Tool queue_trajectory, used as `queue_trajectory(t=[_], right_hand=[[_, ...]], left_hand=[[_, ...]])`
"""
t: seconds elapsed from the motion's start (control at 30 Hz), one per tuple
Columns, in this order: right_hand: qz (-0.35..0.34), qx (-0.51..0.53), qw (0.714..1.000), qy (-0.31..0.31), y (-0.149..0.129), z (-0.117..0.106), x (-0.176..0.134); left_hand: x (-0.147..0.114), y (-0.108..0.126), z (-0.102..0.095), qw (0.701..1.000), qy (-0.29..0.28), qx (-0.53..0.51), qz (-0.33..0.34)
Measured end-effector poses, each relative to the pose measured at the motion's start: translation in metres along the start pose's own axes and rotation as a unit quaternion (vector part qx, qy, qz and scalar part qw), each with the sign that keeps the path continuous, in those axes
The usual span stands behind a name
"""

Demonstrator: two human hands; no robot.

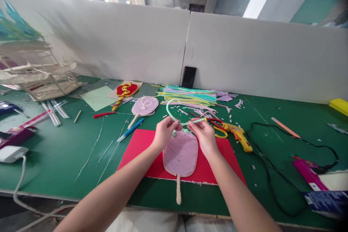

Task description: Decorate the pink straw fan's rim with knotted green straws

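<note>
Between my two hands is a pale green pipe cleaner (pixel 169 108), bent into a loop on its left side. My left hand (pixel 166 132) pinches it near the middle, and my right hand (pixel 202 132) pinches it farther along, its free end pointing right. Below my fingers lies a lilac fan-shaped piece (pixel 181 154) with a ribbed surface and a cream fuzzy handle (pixel 178 190). Small green bits sit at its top edge, partly hidden by my fingers. The fan rests on a red board (pixel 138 152).
Behind my hands lies a pile of coloured pipe cleaners (pixel 187 94). A yellow glue gun (pixel 239 136) with a black cord and yellow-handled scissors (pixel 220 133) are at right. Left are a blue pen (pixel 131 130), another lilac fan (pixel 145 106) and a red-yellow fan (pixel 127 90). A phone (pixel 189 77) leans on the partition.
</note>
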State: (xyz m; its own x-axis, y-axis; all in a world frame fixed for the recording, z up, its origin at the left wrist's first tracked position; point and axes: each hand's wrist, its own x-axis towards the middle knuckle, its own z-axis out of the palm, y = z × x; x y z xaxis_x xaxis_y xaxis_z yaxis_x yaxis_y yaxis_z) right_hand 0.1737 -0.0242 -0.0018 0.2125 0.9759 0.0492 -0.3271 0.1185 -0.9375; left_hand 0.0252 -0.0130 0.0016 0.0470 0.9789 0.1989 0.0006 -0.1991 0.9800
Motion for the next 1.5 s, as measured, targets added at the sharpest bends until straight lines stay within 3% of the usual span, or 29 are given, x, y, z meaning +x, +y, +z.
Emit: queue_trajectory(t=[0.2, 0.47, 0.67, 0.8, 1.03, 1.23, 1.37, 1.5], right_hand=[[-0.007, -0.03, 1.0, 0.003, 0.002, -0.001, 0.001], [-0.069, -0.132, 0.989, -0.025, 0.004, -0.004, 0.002], [-0.161, -0.23, 0.955, -0.097, 0.009, -0.006, 0.0], [-0.179, -0.25, 0.942, -0.132, 0.007, -0.006, 0.001], [-0.209, -0.265, 0.933, -0.124, 0.004, -0.003, -0.003], [-0.146, -0.197, 0.966, -0.085, 0.005, -0.002, -0.003], [-0.073, -0.156, 0.982, -0.08, 0.007, 0.001, -0.003], [-0.068, -0.172, 0.979, -0.088, 0.008, 0.001, -0.003]], left_hand=[[0.0, 0.002, -0.003, 0.996, -0.042, 0.064, 0.045], [-0.004, 0.004, -0.001, 0.991, -0.069, 0.109, 0.042], [-0.004, -0.003, 0.004, 0.994, -0.096, -0.023, -0.039], [0.0, -0.008, 0.003, 0.992, -0.1, -0.065, -0.049], [0.0, -0.009, 0.003, 0.988, -0.113, -0.082, -0.065], [-0.001, -0.007, 0.001, 0.999, -0.043, 0.011, -0.012], [-0.003, 0.0, 0.003, 0.999, -0.042, -0.027, 0.01], [-0.006, 0.006, 0.006, 0.999, -0.04, -0.018, 0.023]])
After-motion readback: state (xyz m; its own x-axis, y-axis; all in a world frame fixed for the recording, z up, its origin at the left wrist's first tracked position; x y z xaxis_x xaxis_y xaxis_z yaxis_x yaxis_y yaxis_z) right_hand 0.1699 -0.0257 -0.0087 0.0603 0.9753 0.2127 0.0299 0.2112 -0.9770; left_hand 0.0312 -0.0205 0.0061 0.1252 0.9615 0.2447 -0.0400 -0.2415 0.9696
